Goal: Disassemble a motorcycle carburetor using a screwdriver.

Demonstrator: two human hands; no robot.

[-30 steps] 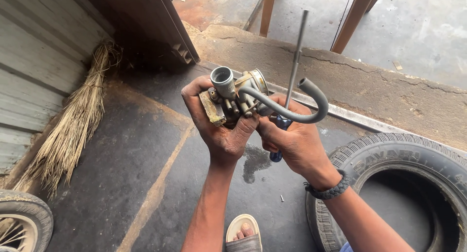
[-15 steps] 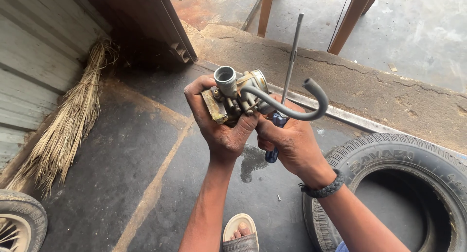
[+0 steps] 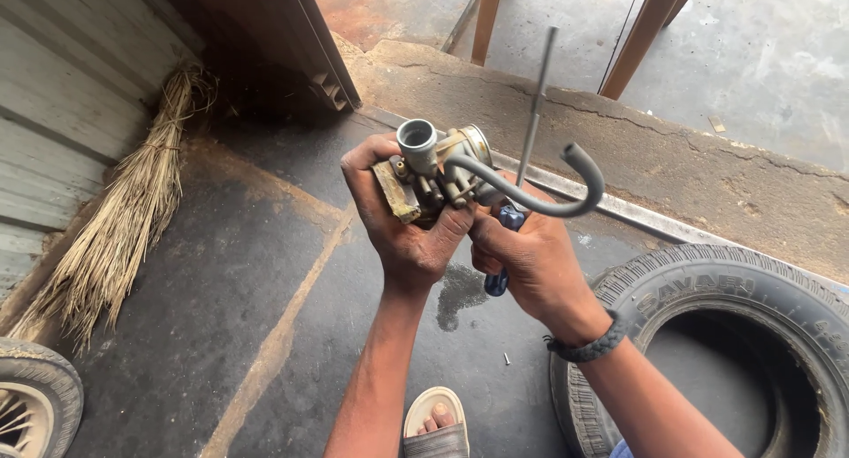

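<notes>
My left hand [image 3: 402, 232] grips a small grimy metal carburettor [image 3: 433, 171] with a round open throat on top and a brass-coloured body. A curved grey rubber hose [image 3: 548, 202] runs off it to the right and hooks upward. My right hand [image 3: 531, 259] is closed around the blue handle of a screwdriver [image 3: 531, 131], its long steel shaft pointing up behind the hose, and its fingers also touch the carburettor. A dark braided band sits on my right wrist.
A car tyre [image 3: 707, 334] lies flat at the lower right. A straw broom [image 3: 124, 219] leans by the grey wall on the left, with part of a wheel [image 3: 31, 396] at the bottom left. My sandalled foot [image 3: 435, 423] is below. A concrete step and wooden legs are beyond.
Both hands stay in the same grip; they and the carburettor have shifted only slightly in view.
</notes>
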